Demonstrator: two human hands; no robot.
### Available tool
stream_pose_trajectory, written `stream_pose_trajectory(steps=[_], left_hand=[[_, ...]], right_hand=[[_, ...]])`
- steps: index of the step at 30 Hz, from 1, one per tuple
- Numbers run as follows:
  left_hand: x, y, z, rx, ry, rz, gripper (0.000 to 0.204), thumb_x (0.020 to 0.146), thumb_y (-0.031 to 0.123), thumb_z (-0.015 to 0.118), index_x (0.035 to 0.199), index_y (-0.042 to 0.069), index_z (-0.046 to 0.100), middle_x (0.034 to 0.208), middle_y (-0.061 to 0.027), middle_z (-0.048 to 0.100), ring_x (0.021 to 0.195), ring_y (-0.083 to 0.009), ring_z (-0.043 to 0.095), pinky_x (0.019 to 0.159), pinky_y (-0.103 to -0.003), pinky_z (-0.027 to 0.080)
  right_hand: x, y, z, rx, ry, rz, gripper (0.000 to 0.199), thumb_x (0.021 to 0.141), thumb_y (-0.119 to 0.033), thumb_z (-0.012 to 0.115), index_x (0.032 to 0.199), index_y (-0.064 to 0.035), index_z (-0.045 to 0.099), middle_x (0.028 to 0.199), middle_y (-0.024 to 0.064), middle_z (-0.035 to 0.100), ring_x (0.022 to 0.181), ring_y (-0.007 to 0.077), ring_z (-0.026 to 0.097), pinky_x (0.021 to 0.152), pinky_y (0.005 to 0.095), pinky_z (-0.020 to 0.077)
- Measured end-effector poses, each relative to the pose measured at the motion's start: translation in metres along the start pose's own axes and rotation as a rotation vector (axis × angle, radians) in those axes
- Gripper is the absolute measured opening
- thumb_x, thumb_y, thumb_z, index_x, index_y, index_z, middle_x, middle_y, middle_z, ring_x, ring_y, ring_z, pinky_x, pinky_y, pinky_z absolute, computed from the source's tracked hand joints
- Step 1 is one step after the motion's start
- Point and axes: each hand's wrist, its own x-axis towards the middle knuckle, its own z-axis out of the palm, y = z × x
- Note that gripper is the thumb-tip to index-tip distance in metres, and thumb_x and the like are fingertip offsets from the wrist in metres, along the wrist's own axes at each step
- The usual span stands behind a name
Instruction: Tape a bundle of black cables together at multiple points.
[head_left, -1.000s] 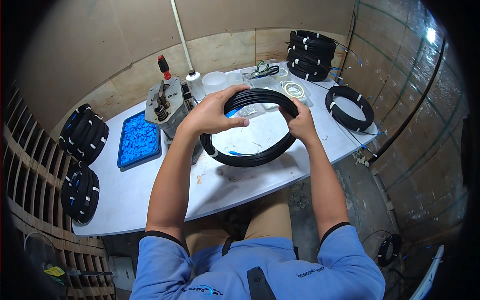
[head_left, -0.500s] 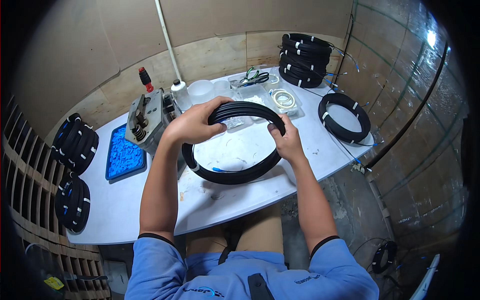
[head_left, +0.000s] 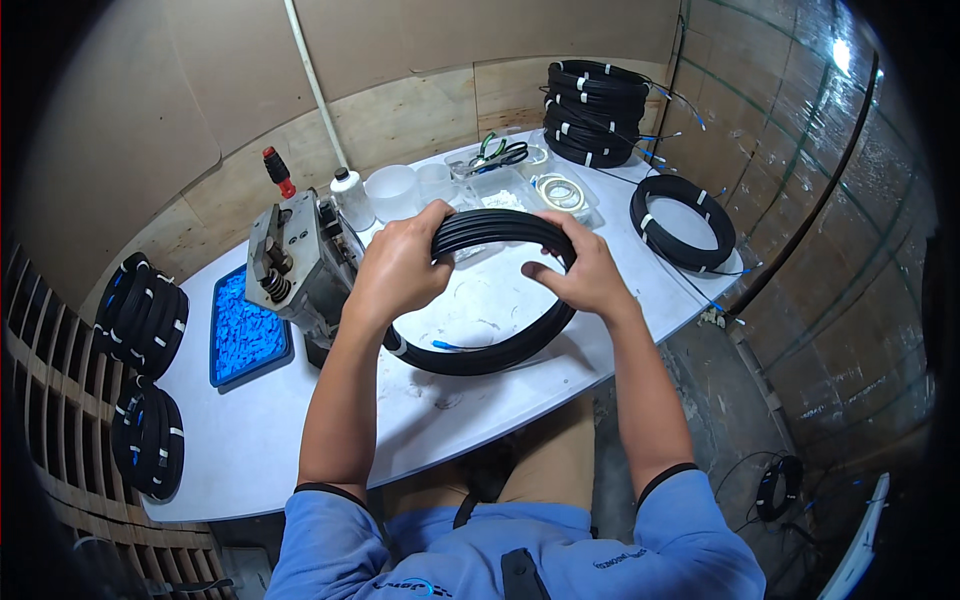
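Note:
A coil of black cable (head_left: 490, 229) is held over the table, its upper part raised towards me. My left hand (head_left: 402, 265) is closed around its upper left side. On the upper right, my right hand (head_left: 592, 272) has its fingers over the coil, while its thumb sticks out into the ring, off the cable. A blue connector (head_left: 447, 345) on a thin cable end shows inside the lower part of the ring. A white tie (head_left: 397, 342) wraps the coil at the lower left.
Left of the coil stands a metal press (head_left: 305, 265), beside a tray of blue connectors (head_left: 250, 325). Clear bins (head_left: 500, 190), scissors (head_left: 500, 157) and a white bottle (head_left: 350, 198) lie behind. Tied coils (head_left: 595, 115) are stacked far right; another coil (head_left: 682, 225) lies nearer.
My right hand has shifted up along the coil, and its thumb has lifted off the cable. My left hand keeps its hold. The whole view has moved slightly.

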Motion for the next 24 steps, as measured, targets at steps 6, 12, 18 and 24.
stream_pose_trajectory(steps=[6,12,18,24], left_hand=[[0.010,-0.010,0.004,0.114,0.027,-0.010,0.031,0.078,0.009,0.069,0.109,0.009,0.062,0.086,-0.0219,0.072,0.085,-0.0443,0.071,0.077,-0.054,0.055],[0.020,-0.012,0.015,0.196,0.073,0.021,0.028,0.077,0.009,0.068,0.103,0.005,0.059,0.082,-0.0254,0.071,0.080,-0.0475,0.070,0.074,-0.056,0.056],[0.021,-0.014,0.013,0.192,0.063,0.047,0.027,0.077,0.015,0.064,0.100,0.002,0.056,0.083,-0.0271,0.070,0.079,-0.0484,0.069,0.075,-0.056,0.056],[0.024,-0.007,0.012,0.150,0.032,0.039,0.028,0.079,0.017,0.064,0.102,0.003,0.056,0.083,-0.0267,0.069,0.082,-0.0488,0.068,0.076,-0.056,0.054]], right_hand=[[0.017,0.015,0.001,-0.124,0.002,-0.202,0.053,0.089,-0.003,0.071,0.139,-0.0085,0.058,0.105,0.0202,0.075,0.092,0.0329,0.076,0.083,0.0402,0.0598],[0.021,0.022,0.012,-0.480,0.150,-0.155,0.039,0.091,-0.015,0.075,0.125,-0.0060,0.060,0.095,0.0193,0.075,0.084,0.0388,0.075,0.074,0.0444,0.0599],[0.018,0.023,0.020,-0.493,0.226,-0.154,0.032,0.089,-0.015,0.070,0.117,-0.0045,0.060,0.092,0.0224,0.073,0.082,0.0442,0.072,0.073,0.0527,0.0590],[0.016,0.031,0.012,-0.450,0.212,-0.203,0.035,0.089,-0.014,0.068,0.121,-0.0023,0.059,0.092,0.0223,0.073,0.079,0.0444,0.072,0.073,0.0519,0.0591]])
